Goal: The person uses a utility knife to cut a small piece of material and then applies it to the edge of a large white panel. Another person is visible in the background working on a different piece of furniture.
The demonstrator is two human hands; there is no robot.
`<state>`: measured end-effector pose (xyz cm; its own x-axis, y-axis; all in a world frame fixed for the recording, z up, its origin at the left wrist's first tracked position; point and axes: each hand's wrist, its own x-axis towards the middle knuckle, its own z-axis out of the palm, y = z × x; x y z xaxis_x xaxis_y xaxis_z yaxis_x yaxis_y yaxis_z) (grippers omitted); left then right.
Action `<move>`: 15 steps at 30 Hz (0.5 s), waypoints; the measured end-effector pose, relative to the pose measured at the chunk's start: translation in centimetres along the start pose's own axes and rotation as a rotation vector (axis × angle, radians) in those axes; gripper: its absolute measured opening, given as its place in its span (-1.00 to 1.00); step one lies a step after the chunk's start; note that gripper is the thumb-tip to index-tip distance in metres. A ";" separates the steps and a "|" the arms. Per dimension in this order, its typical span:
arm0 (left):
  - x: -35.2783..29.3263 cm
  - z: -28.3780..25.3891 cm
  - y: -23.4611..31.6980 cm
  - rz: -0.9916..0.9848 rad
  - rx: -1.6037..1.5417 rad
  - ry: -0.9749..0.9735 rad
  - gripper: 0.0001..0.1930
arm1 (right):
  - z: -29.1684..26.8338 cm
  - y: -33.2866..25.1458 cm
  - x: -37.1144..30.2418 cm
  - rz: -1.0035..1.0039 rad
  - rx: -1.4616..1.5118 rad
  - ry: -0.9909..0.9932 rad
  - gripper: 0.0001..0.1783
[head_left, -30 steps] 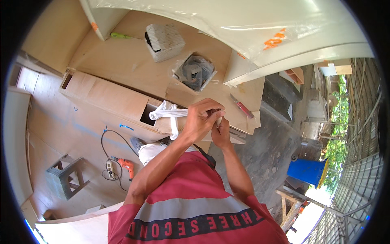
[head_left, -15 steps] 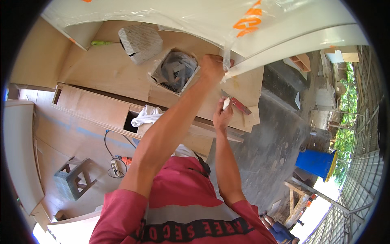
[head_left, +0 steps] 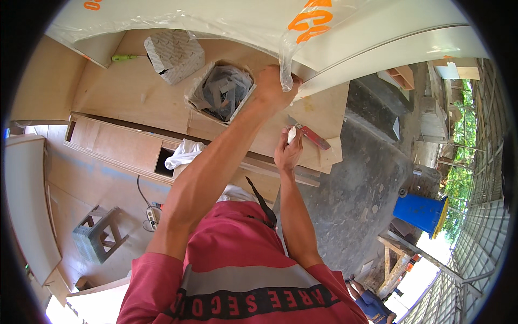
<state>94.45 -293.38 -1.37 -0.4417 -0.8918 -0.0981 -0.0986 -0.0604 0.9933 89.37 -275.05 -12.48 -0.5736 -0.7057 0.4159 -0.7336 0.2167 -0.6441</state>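
My left hand (head_left: 274, 88) is closed at the lower edge of a large white panel (head_left: 367, 54). A loose strip of clear plastic film (head_left: 286, 62) hangs from the panel over its fingers, which are partly hidden, so what they grip cannot be made out. Lower and to the right, my right hand (head_left: 288, 154) pinches a small white wad (head_left: 292, 134) between thumb and fingers. Just beyond that hand, a red-handled tool with a grey blade (head_left: 314, 137) lies on the wooden worktop (head_left: 253, 135).
Left of my left hand stands an open box (head_left: 224, 93) full of scraps. Farther left are a wrapped carton (head_left: 175, 56) and a green-handled screwdriver (head_left: 124, 57). A white cloth (head_left: 184, 154) hangs by a drawer. Stool (head_left: 97, 235) lower left, blue bin (head_left: 420, 212) right, another person (head_left: 372, 308) lower right.
Both hands have shifted slightly left in the picture, along with the box, tool and panel, as the view moved. The film strip now hangs a little differently over my left hand.
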 end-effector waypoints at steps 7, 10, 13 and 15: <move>-1.3 -0.7 -0.3 0.447 0.301 -0.106 -0.85 | 0.1 0.0 -0.1 -0.011 -0.012 0.006 -0.78; -0.4 -0.6 -0.8 0.502 0.238 0.003 -0.90 | 0.1 0.3 -0.1 -0.017 -0.029 0.014 -0.78; 0.8 -1.8 -1.1 0.321 0.076 -0.073 -0.88 | 0.2 0.4 0.0 -0.014 -0.029 0.008 -0.78; 0.6 -2.3 -0.9 0.260 -0.059 -0.123 -0.84 | 0.0 0.0 -0.1 0.027 -0.026 -0.019 -0.78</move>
<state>96.33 -294.84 -2.17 -0.5508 -0.8196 0.1575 0.0824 0.1344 0.9875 89.45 -274.99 -12.47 -0.5863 -0.7120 0.3864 -0.7274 0.2527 -0.6380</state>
